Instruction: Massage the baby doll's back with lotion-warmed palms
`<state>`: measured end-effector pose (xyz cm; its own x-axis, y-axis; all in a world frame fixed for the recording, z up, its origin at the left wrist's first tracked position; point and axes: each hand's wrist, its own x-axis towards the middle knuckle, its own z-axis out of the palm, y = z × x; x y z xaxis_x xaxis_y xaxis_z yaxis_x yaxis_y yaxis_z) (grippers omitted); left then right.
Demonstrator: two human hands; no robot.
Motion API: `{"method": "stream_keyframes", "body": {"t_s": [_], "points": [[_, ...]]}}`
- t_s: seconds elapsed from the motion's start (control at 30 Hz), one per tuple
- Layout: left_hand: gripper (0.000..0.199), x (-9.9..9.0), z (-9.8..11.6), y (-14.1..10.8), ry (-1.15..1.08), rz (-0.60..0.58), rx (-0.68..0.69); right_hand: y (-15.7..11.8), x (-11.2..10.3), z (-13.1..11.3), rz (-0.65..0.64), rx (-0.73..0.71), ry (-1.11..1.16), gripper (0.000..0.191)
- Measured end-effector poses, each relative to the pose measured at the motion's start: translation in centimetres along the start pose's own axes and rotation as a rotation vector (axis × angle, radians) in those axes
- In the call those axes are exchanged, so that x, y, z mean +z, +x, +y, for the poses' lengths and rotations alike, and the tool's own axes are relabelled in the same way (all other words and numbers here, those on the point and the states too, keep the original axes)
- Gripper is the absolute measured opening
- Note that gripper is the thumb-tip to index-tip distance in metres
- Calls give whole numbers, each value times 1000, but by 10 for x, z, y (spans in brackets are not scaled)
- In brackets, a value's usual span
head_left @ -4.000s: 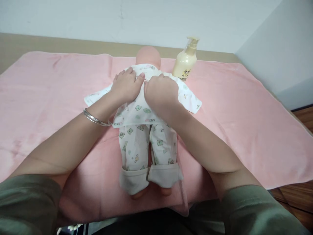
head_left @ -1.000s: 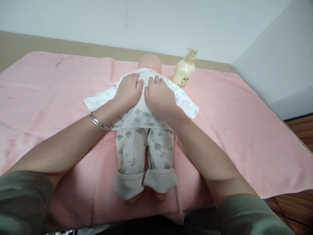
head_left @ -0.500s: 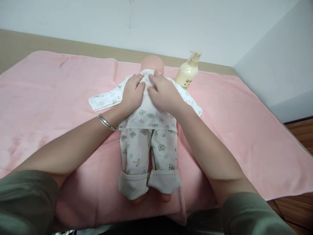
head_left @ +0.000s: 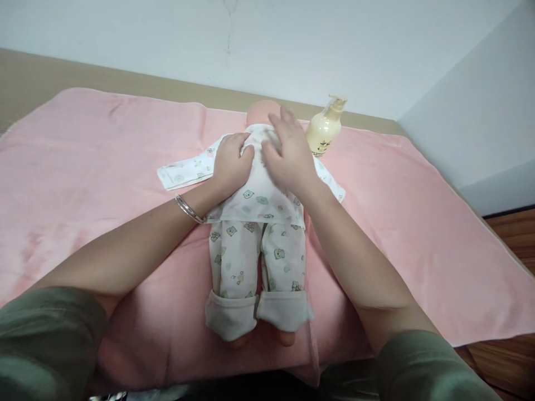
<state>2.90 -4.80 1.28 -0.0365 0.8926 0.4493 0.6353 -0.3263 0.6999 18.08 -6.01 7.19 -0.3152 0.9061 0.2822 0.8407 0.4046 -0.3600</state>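
A baby doll (head_left: 262,113) lies on a pink blanket, its head toward the wall and its feet toward me. It wears a white printed top (head_left: 259,200) with the sleeves spread out, and matching trousers (head_left: 280,259) with turned-up cuffs. Flat on the upper left of the top rests my left hand (head_left: 234,164), fingers stretched out. My right hand (head_left: 292,159) is over the upper right side, its fingers raised and spread beside the doll's head. Whether its palm touches the cloth I cannot tell. Neither hand grips anything.
The pink blanket (head_left: 104,156) covers most of the table (head_left: 25,78). A cream pump bottle (head_left: 324,131) stands just right of the doll's shoulder. Behind is a white wall (head_left: 167,39). Wooden flooring (head_left: 501,356) shows at the lower right.
My right hand has lifted its fingers and shifted up and slightly right, from lying on the doll's upper back. The left hand stays on the top. The whole view has shifted a little.
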Motion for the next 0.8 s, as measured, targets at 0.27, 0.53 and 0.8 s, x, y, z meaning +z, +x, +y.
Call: {"method": "stream_keyframes", "body": {"t_s": [0.27, 0.53, 0.8], "points": [[40, 0, -4, 0, -5, 9, 19, -1, 0, 0, -8, 9, 25, 62], [40, 1, -3, -1, -25, 47, -8, -1, 5, 4, -43, 0, 24, 58], [41, 1, -9, -1, 16, 39, 19, -2, 7, 0, -118, -20, -31, 58]]}}
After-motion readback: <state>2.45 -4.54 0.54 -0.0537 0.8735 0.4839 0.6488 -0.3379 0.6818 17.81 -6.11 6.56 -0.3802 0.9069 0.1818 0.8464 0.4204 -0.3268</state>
